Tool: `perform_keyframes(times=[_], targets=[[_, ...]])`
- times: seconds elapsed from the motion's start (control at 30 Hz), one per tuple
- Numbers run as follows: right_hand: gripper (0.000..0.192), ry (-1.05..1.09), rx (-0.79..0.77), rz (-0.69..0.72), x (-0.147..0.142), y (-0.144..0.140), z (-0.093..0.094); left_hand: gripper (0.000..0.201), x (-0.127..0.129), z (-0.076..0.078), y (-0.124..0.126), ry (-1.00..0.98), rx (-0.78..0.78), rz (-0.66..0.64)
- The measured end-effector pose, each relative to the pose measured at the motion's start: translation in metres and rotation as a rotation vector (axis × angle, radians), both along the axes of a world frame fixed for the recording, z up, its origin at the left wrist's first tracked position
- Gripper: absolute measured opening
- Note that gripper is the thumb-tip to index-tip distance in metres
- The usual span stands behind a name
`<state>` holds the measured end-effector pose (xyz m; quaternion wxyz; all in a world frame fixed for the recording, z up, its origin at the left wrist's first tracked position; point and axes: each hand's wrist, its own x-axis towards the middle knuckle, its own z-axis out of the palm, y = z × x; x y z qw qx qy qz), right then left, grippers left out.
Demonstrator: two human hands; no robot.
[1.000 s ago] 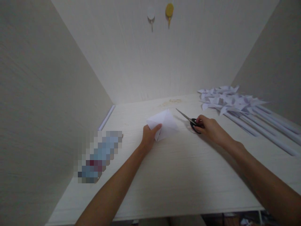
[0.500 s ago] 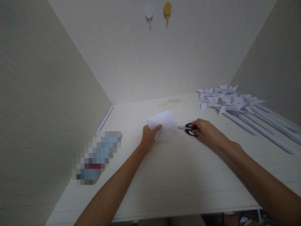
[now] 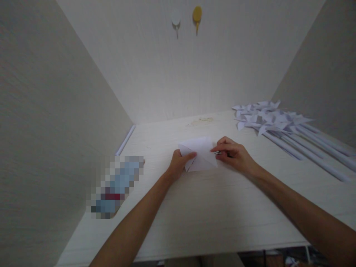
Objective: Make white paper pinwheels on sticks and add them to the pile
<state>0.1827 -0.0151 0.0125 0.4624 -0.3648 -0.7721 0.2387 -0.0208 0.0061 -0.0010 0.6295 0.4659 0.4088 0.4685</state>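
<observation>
A squarish folded white paper [image 3: 204,150] is at the middle of the surface [image 3: 194,218], a pointed flap lying on its left part; whether it rests flat or is held slightly raised cannot be told. At its eight-to-nine o'clock side the left hand [image 3: 178,164] grips it, thumb pressed on top and the fingers mostly hidden beneath. At three o'clock the right hand [image 3: 233,154] grasps a pair of scissors [image 3: 218,152], of which only a small metallic and dark part shows between the fingers. Its index fingertip overlaps the paper's right edge; contact is hard to judge.

Just beyond the paper, at twelve o'clock, brownish marks [image 3: 205,119] stain the surface. Farther out, at two o'clock, white paper pinwheels [image 3: 269,119] lie bunched together, their rolled paper sticks [image 3: 314,157] slanting toward three o'clock. Just past nine o'clock, a white rolled tube [image 3: 125,140] lies against the left wall [image 3: 69,111]; at eight, a pixelated patch [image 3: 119,185] hides an object. High at twelve, a white hook [image 3: 175,17] and a yellow hook [image 3: 197,15] are fixed side by side to the back wall [image 3: 200,70].
</observation>
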Motion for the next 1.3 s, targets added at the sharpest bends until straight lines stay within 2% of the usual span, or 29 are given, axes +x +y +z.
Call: perform_keyframes(times=[0.13,0.33,0.6,0.73,0.9,1.07,1.17,1.3], targets=[[0.010,0.073,-0.029,0.039,-0.003,0.002,-0.007,0.023,0.001,0.001,-0.003,0.086,0.003,-0.051],[0.007,0.117,0.023,0.063,-0.003,0.002,-0.010,0.022,0.004,0.004,-0.004,0.191,0.025,-0.011],[0.009,-0.241,0.329,0.051,0.007,-0.003,0.001,0.020,0.006,0.012,-0.005,0.343,0.050,-0.009],[0.008,-0.343,0.443,0.006,0.007,-0.002,-0.003,0.019,0.006,0.012,-0.007,0.351,0.036,-0.015],[0.015,-0.411,0.312,-0.128,-0.007,-0.007,-0.011,0.022,0.006,0.010,-0.010,0.359,0.072,-0.007],[0.018,-0.382,0.241,-0.273,-0.020,-0.011,-0.012,0.023,0.008,0.010,-0.011,0.406,0.161,-0.018],[0.016,-0.369,0.224,-0.299,-0.021,-0.010,-0.015,0.022,0.008,0.010,-0.011,0.410,0.185,-0.014],[0.010,-0.356,0.230,-0.316,-0.021,-0.009,-0.017,0.021,0.008,0.007,-0.010,0.300,0.136,-0.037]])
